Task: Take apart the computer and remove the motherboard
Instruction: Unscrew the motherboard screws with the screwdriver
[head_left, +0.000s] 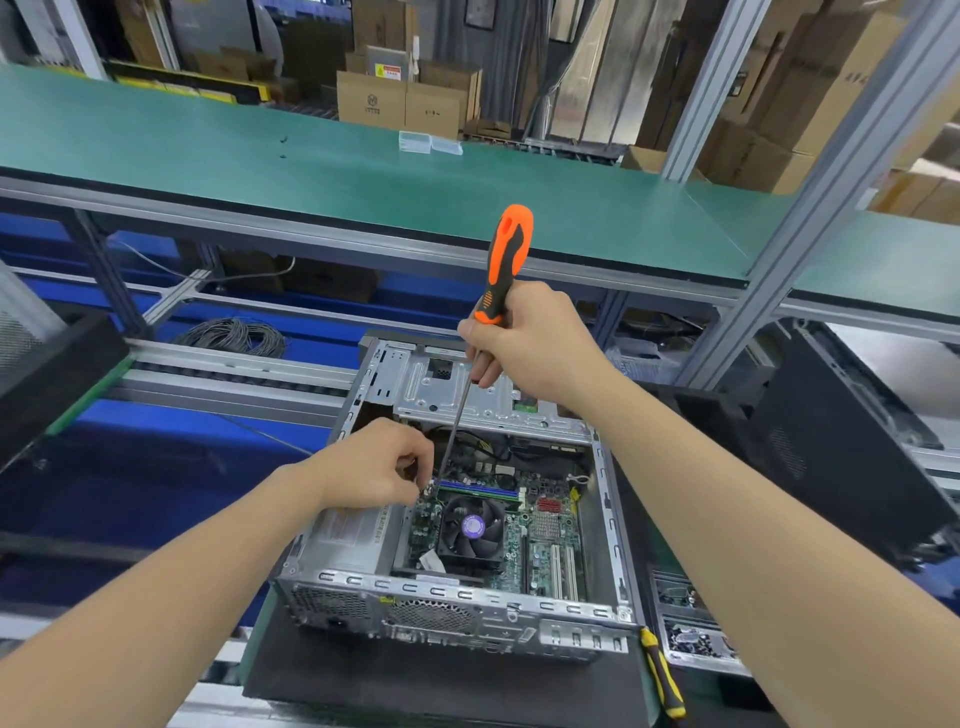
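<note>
On the black rubber mat (415, 686) at the near edge of a conveyor bench, we see an open grey sheet-steel computer case (467, 590), lying flat with its side off so the insides face up. Across its floor, toward the right wall, lies the green motherboard (545, 540), not yet lifted out, with a round black cooler fan (470, 525) seated near its left edge. Our right hand (530, 343) wraps firmly round the lower grip of a long orange-and-black screwdriver (506, 249), held nearly upright so its thin steel shaft reaches down to the board's far left corner, probably to a mounting screw. Our left hand (379, 467) hovers at the tip, fingers curled together; we cannot tell whether they pinch a screw or merely steady the blade. A yellow-and-black screwdriver (662, 675) rests at the case's near right corner.
</note>
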